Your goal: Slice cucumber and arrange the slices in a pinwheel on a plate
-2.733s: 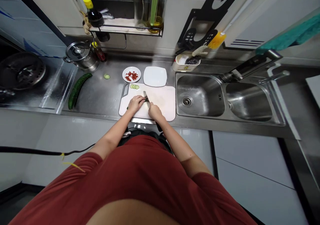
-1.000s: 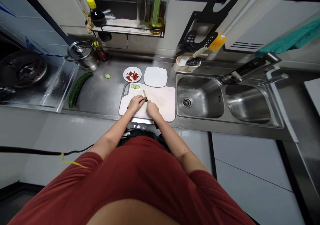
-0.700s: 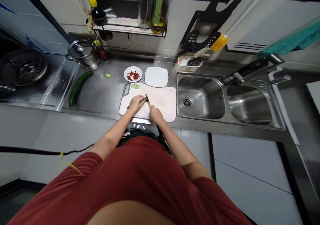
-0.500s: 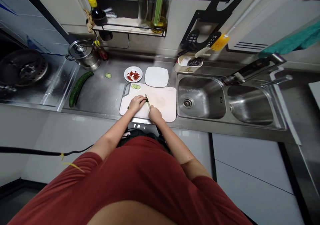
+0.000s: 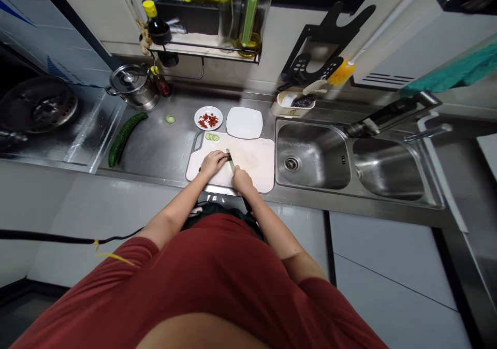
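My left hand (image 5: 213, 163) is closed over a piece of cucumber (image 5: 229, 157) lying on the white cutting board (image 5: 252, 157); most of the piece is hidden under the fingers. In my right hand (image 5: 242, 180) is the handle of a knife (image 5: 232, 162), its blade resting at the cucumber's right end, just beyond my left fingertips. Several pale cucumber slices (image 5: 212, 137) lie in a row at the board's upper left. Behind the board are a round plate with chopped red pieces (image 5: 208, 108) and a white square plate (image 5: 244, 121).
A whole cucumber (image 5: 123, 139) and a cut slice (image 5: 170, 119) lie on the steel counter to the left, near a lidded pot (image 5: 134, 87). A double sink (image 5: 314, 155) adjoins the board on the right. Above the counter hangs a rack (image 5: 202, 51) with bottles.
The view has tilted slightly, so everything sits a little lower in the picture. Both hands keep about the same place on the board, with the knife still at the cucumber's end.
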{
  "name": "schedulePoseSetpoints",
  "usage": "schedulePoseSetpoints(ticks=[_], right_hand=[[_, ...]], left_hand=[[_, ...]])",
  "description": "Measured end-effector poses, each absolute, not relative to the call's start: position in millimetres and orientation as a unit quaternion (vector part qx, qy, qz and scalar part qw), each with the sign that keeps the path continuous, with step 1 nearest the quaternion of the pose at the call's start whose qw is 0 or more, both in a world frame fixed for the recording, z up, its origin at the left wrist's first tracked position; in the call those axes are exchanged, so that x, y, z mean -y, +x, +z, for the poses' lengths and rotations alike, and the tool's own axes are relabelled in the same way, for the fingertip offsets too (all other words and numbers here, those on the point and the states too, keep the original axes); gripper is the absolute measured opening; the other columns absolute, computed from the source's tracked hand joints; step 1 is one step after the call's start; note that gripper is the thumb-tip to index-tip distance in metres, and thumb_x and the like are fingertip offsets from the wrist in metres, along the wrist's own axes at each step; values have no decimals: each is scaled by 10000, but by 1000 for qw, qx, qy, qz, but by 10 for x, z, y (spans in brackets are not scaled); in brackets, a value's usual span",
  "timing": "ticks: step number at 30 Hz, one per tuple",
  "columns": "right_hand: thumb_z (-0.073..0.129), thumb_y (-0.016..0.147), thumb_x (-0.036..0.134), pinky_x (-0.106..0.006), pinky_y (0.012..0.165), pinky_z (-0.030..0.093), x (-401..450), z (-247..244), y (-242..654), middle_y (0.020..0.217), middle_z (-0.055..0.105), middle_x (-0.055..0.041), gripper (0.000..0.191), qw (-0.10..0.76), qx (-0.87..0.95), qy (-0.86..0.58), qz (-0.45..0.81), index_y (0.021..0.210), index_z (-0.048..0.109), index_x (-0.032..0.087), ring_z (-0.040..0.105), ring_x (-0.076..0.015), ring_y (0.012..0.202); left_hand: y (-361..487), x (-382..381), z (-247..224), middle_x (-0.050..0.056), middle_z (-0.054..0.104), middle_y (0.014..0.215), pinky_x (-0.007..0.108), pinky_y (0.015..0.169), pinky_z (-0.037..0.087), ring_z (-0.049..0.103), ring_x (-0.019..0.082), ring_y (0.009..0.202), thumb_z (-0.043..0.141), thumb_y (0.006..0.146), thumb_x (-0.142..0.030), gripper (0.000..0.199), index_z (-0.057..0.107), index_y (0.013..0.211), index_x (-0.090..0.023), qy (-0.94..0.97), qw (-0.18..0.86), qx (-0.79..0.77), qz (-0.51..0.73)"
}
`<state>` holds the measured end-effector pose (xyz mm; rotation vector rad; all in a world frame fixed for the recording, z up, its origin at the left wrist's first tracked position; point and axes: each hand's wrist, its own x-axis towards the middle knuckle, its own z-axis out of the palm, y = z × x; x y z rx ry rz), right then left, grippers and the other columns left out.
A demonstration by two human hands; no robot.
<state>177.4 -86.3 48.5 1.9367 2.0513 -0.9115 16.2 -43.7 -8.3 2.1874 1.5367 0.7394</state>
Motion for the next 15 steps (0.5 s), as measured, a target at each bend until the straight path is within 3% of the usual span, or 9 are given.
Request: schedulePoseSetpoints(ticks=[15], right_hand=[[402, 894, 88, -309, 774, 481, 835, 446, 1759, 1061, 647, -179, 280, 93, -694, 645, -307, 1159, 485, 123, 639, -261, 1009]], left_hand=[[174, 441, -101, 54, 666, 1044, 332, 910, 461, 589, 190, 994, 520, 921, -312, 227, 694, 1049, -243, 771, 180, -549, 269]])
